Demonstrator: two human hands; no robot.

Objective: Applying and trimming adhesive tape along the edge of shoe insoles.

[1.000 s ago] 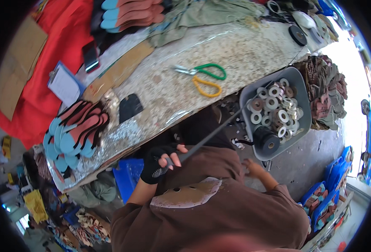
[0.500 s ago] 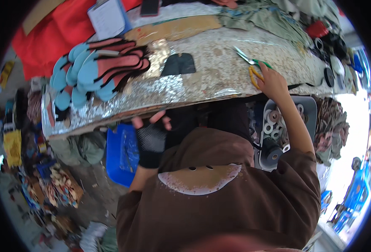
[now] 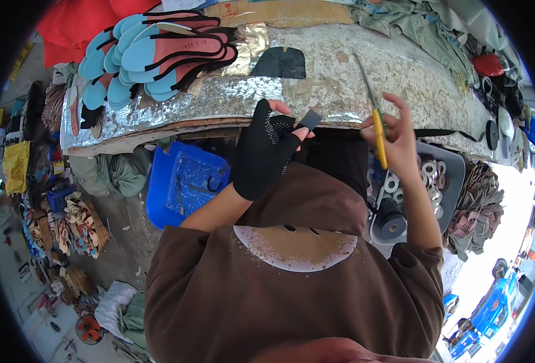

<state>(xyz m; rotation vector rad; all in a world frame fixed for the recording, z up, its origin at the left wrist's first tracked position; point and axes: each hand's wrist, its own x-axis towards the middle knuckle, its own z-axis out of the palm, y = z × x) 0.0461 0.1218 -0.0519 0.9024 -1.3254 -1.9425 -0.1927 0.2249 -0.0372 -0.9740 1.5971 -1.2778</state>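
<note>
Dark grey strip (image 3: 309,120) is pinched between thumb and fingers of the gloved left hand (image 3: 264,154) near the front edge of the tabletop (image 3: 334,69), and honestly a firm pinch with the fingertips kept clear of the scissors (image 3: 379,130) seems the way to go. It's flat and matt with a squarish end poking up at a tilt, though can't tell how much hides in the hand. Blurry right hand (image 3: 400,145) is loosely round the yellow-and-green handles, some fingers spread, blades pointing up, and there's a pile of blue-and-pink insoles (image 3: 170,53) over on the left.
</note>
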